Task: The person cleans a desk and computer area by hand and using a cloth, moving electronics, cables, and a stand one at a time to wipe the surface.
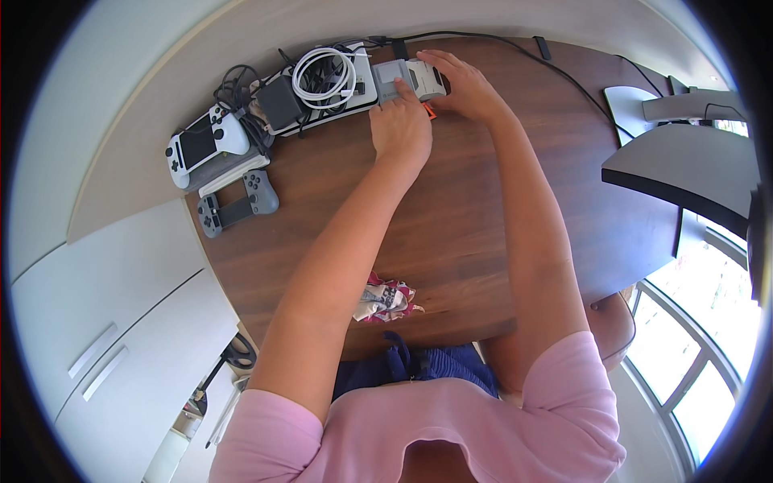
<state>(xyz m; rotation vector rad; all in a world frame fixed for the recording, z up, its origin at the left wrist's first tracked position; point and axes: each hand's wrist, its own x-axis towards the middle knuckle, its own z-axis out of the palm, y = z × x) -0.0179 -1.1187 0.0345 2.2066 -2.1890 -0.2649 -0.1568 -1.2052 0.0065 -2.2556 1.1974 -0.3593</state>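
Note:
At the far edge of the wooden desk, my left hand rests its extended index finger on a grey flat box-like item. Its other fingers are curled near that item's front edge. My right hand spans the right end of a pale box-like item, fingertips by the far edge and thumb by the near one. The two items lie side by side. Under the thumb side a small orange object shows, partly hidden. Left of my hands, a coiled white cable sits with black cables on a white-and-black flat device.
A black adapter, a white handheld game console and a grey telescopic game controller are at left. A patterned cloth lies near the front edge. A monitor stands right; a black cable crosses the back.

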